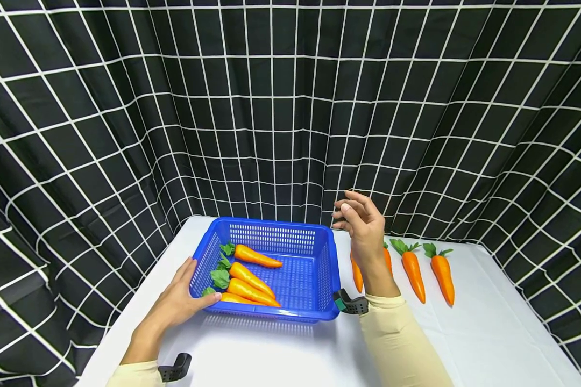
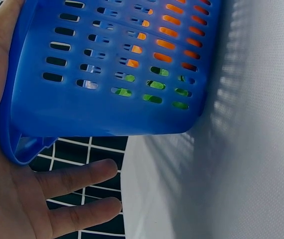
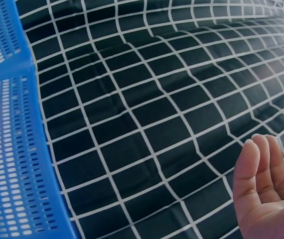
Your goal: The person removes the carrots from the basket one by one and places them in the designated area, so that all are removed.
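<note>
A blue plastic basket (image 1: 288, 312) with slotted walls stands on the white table. Inside, at its left, lie several orange carrots (image 1: 252, 273) with green leafy tops. My left hand (image 1: 176, 301) rests on the basket's near left corner. Its thumb lies over the front rim, its fingers reach along the left side, and two straight fingers (image 2: 82, 179) show in the left wrist view. Just right of the basket my right hand (image 1: 363, 223) is raised, fingers loosely bent and holding nothing. It and its wrist partly cover two carrots on the table.
To the right, an orange carrot (image 1: 413, 275) and another carrot (image 1: 443, 278) lie side by side on the white table (image 1: 484, 333). A black curtain (image 1: 290, 107) with a white grid surrounds the table at the back and sides.
</note>
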A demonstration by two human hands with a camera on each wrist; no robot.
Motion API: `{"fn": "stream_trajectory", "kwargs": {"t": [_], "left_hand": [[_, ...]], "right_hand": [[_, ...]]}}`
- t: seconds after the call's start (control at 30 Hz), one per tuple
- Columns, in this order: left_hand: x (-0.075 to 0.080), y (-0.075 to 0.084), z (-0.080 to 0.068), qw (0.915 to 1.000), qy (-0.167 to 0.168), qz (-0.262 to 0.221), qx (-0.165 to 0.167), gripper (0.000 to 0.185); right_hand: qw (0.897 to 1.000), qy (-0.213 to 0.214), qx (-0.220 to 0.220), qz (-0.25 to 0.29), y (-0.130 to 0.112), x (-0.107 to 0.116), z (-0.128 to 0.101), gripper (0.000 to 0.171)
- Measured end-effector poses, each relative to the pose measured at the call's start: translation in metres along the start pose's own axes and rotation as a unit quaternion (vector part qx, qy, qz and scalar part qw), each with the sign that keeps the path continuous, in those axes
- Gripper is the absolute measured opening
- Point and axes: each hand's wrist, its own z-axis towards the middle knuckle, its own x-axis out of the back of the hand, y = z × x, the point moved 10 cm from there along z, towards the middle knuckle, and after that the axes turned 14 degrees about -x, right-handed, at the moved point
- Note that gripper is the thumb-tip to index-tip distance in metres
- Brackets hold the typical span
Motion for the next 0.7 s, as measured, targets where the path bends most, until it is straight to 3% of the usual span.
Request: {"fn": "stream_trajectory", "kwargs": {"t": [0.27,0.7], "left_hand": [[0.0,-0.001,0.001,1.0,-0.001,-0.003,0.002,0.114],[0.0,-0.003,0.001,1.0,0.005,-0.004,0.004,0.113]], "right_hand": [[1.0,0.0,-0.001,0.008,0.025,-0.008,0.018,0.026],[0.999,0.006,-0.05,-0.01,0.082,-0.018,0.031,0.029]]}}
